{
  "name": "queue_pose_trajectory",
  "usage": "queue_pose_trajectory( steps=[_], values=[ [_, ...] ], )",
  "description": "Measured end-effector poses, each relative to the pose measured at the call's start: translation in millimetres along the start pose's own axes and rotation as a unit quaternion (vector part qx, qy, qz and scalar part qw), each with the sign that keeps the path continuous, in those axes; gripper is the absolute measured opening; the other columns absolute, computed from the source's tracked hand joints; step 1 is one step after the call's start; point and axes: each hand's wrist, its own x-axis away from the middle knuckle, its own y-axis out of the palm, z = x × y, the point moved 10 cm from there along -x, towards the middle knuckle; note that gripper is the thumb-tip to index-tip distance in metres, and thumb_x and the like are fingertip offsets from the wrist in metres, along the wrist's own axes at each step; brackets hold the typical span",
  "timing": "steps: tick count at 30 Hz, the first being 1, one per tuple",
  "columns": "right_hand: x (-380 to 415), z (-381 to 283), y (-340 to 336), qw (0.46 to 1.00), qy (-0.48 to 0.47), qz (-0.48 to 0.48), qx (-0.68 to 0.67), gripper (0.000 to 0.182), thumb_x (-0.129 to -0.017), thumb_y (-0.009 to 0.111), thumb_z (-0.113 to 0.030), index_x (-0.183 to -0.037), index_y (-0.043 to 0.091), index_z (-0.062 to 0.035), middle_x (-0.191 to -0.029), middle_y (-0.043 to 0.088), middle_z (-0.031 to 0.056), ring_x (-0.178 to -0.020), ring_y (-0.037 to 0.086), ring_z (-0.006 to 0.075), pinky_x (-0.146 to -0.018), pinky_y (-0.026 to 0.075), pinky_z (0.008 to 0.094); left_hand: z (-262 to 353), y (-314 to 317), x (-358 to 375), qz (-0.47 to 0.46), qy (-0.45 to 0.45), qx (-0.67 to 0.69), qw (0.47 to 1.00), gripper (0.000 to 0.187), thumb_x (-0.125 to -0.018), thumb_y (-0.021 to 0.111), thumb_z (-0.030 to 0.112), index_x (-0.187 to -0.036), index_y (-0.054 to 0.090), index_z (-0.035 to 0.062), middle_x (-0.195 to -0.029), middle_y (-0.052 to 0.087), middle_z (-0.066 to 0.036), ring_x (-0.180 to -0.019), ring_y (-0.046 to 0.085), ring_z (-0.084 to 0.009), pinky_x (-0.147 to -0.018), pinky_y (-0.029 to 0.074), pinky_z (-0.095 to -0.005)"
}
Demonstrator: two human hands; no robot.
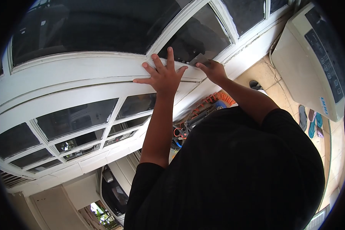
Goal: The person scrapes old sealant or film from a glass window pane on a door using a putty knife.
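Observation:
My left hand (163, 78) lies with fingers spread against a white window frame (115, 63), its fingertips reaching the edge of a dark pane. To its right, my right hand (214, 72) pinches a thin, flat grey scraper (198, 59) between thumb and fingers. The scraper rests at the lower edge of a small dark glass pane (197, 34), where glass meets frame. Its handle, if it has one, is hidden by the hand.
A washing machine (295, 50) with a button panel stands at the right. Sandals (312, 122) lie on the tiled floor (270, 82). Below my arms are an orange coiled hose (209, 100) and other gear. A vehicle (115, 188) is at the lower left.

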Motion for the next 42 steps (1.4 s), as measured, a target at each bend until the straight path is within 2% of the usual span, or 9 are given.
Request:
queue_pose_trajectory(
  steps=[2,5,9,18,24,26,36,39,42],
  values=[
    [1,-7,-9,0.997,-0.029,0.053,0.044,0.076,-0.077,0.060,-0.066,-0.107,0.063,0.0030,-0.085,0.068,0.0198,-0.087,0.066,0.0331,-0.082,0.050,0.0398,0,1,1,-0.001,0.000,0.001,1.000,0.118,-0.046,0.062,0.086,-0.145,0.032,0.0302,-0.152,0.002,-0.029,-0.136,-0.001,-0.0562,-0.079,0.000,-0.0867],
    [3,-16,-15,0.994,-0.039,0.061,0.082,0.076,-0.077,0.059,-0.068,-0.109,0.063,0.0013,-0.082,0.068,0.0191,-0.087,0.067,0.0334,-0.082,0.050,0.0405,0,1,1,-0.001,0.001,0.000,1.000,0.118,-0.046,0.062,0.086,-0.146,0.032,0.0301,-0.152,0.001,-0.029,-0.136,-0.002,-0.0562,-0.078,0.000,-0.0867],
    [9,-26,-17,0.994,-0.025,0.035,0.100,0.076,-0.077,0.058,-0.068,-0.111,0.063,-0.0006,-0.082,0.068,0.0190,-0.087,0.067,0.0335,-0.082,0.050,0.0407,0,2,2,0.003,-0.003,0.001,1.000,0.119,-0.046,0.062,0.087,-0.146,0.031,0.0303,-0.152,0.002,-0.029,-0.136,-0.002,-0.0561,-0.078,0.000,-0.0867],
    [5,-20,-17,0.994,-0.038,0.059,0.079,0.078,-0.076,0.058,-0.069,-0.114,0.062,-0.0015,-0.079,0.068,0.0178,-0.084,0.067,0.0330,-0.081,0.050,0.0415,1,1,2,0.003,0.002,-0.009,1.000,0.119,-0.047,0.060,0.088,-0.146,0.030,0.0302,-0.152,0.002,-0.028,-0.136,-0.002,-0.0557,-0.079,0.000,-0.0866],
    [1,-4,-12,0.994,-0.028,0.034,0.098,0.079,-0.078,0.059,-0.067,-0.118,0.059,0.0007,-0.086,0.068,0.0205,-0.089,0.066,0.0336,-0.082,0.050,0.0399,1,0,2,0.004,0.002,-0.014,1.000,0.120,-0.047,0.057,0.090,-0.147,0.029,0.0297,-0.152,0.001,-0.028,-0.136,-0.001,-0.0555,-0.080,-0.001,-0.0864],
    [-2,1,-12,0.998,-0.034,0.043,0.027,0.075,-0.080,0.059,-0.063,-0.117,0.059,0.0017,-0.090,0.067,0.0221,-0.091,0.066,0.0342,-0.083,0.050,0.0396,1,0,1,0.006,0.002,-0.014,1.000,0.119,-0.047,0.057,0.090,-0.147,0.029,0.0296,-0.152,0.001,-0.028,-0.136,-0.001,-0.0555,-0.080,-0.001,-0.0864],
    [4,-8,-4,0.999,-0.029,0.006,-0.015,0.070,-0.081,0.061,-0.060,-0.111,0.061,0.0026,-0.090,0.068,0.0213,-0.088,0.066,0.0324,-0.080,0.051,0.0373,1,1,1,0.004,0.004,-0.012,1.000,0.120,-0.046,0.058,0.090,-0.146,0.030,0.0293,-0.152,0.000,-0.029,-0.136,-0.002,-0.0556,-0.080,-0.001,-0.0864],
    [4,-5,-3,0.999,0.006,-0.002,-0.040,0.070,-0.080,0.061,-0.061,-0.108,0.062,0.0031,-0.088,0.068,0.0196,-0.086,0.067,0.0315,-0.080,0.050,0.0370,1,1,1,0.005,0.004,-0.011,1.000,0.120,-0.047,0.058,0.089,-0.146,0.030,0.0289,-0.152,0.000,-0.029,-0.136,-0.002,-0.0555,-0.080,-0.002,-0.0863],
    [1,14,15,0.995,0.062,-0.055,-0.053,0.071,-0.079,0.062,-0.062,-0.106,0.063,0.0036,-0.086,0.068,0.0184,-0.083,0.067,0.0295,-0.077,0.051,0.0364,1,0,1,0.005,0.006,-0.016,1.000,0.120,-0.047,0.058,0.089,-0.146,0.030,0.0288,-0.152,0.000,-0.029,-0.136,-0.002,-0.0556,-0.080,-0.002,-0.0863]
  ],
)
